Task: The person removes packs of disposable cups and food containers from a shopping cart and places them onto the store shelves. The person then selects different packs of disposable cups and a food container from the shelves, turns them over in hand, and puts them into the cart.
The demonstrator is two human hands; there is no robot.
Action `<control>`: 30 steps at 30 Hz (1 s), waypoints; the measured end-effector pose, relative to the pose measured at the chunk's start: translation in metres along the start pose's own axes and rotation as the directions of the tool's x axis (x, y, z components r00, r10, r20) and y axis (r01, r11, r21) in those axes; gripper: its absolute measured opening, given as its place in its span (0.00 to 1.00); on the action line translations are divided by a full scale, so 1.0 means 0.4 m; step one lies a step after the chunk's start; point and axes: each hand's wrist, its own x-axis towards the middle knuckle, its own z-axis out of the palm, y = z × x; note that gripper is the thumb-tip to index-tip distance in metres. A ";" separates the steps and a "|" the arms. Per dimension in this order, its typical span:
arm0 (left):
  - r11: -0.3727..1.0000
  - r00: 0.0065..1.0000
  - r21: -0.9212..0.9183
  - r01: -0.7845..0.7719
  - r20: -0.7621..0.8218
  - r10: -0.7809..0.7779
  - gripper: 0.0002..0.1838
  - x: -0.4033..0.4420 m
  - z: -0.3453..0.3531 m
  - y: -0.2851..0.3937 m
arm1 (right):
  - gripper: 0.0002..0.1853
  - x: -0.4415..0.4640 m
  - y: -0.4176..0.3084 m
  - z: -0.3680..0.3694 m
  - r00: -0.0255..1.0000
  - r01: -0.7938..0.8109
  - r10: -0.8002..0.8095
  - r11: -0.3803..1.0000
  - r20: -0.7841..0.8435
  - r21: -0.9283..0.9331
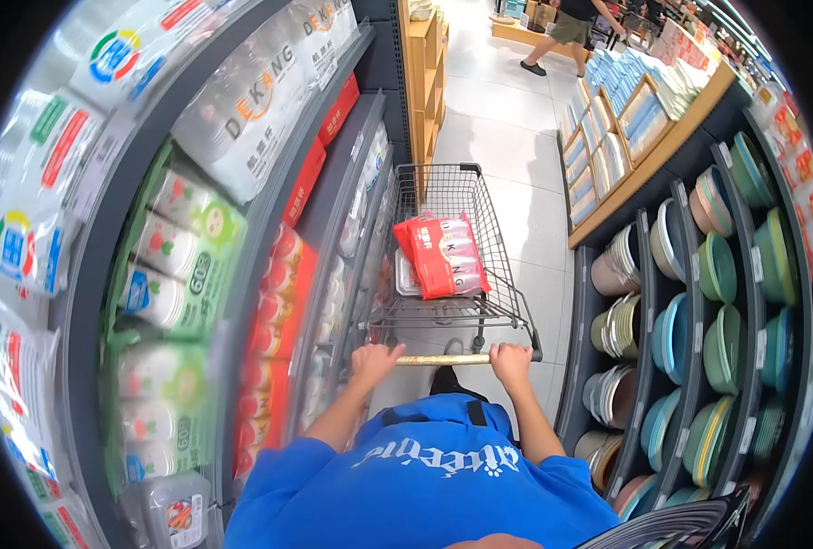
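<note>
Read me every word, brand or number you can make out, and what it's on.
"DEKANG": clear cup packs, upper left shelf.
"D", "K", "NG": red pack in the cart; other letters unclear.
"60", then an unclear character: green packs.
Not surely readable: stylised lettering on the blue shirt, smaller Chinese print, shelf tags.

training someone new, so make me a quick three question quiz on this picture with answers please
1. Which part of the shopping cart do the left hand and right hand grip?
2. True or false: the shopping cart has nothing in it.
3. Which stacked goods line the lower right of the picture? A) shoes B) round tubs C) lamps

Key:
1. The handle.
2. False; red packaging lies inside.
3. B
</note>
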 end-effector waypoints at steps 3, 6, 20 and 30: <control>0.991 0.992 -0.034 0.129 0.001 -0.129 0.34 0.122 -0.027 0.032 | 0.24 0.109 0.013 0.000 0.986 0.002 0.008 0.998 0.164 -0.056; 0.992 0.992 -0.026 0.125 0.026 -0.124 0.32 0.202 -0.055 0.052 | 0.27 0.196 0.033 0.009 0.968 0.038 -0.019 0.997 0.250 -0.071; 0.648 0.948 -0.754 -0.109 -0.275 -0.161 0.18 0.769 -0.010 0.161 | 0.15 0.341 0.064 -0.027 0.977 -0.159 0.085 0.904 0.197 0.396; -0.077 0.883 -0.886 0.457 0.462 -0.085 0.28 1.259 0.371 0.173 | 0.15 0.585 -0.097 0.020 0.816 -0.576 0.339 0.400 0.469 0.713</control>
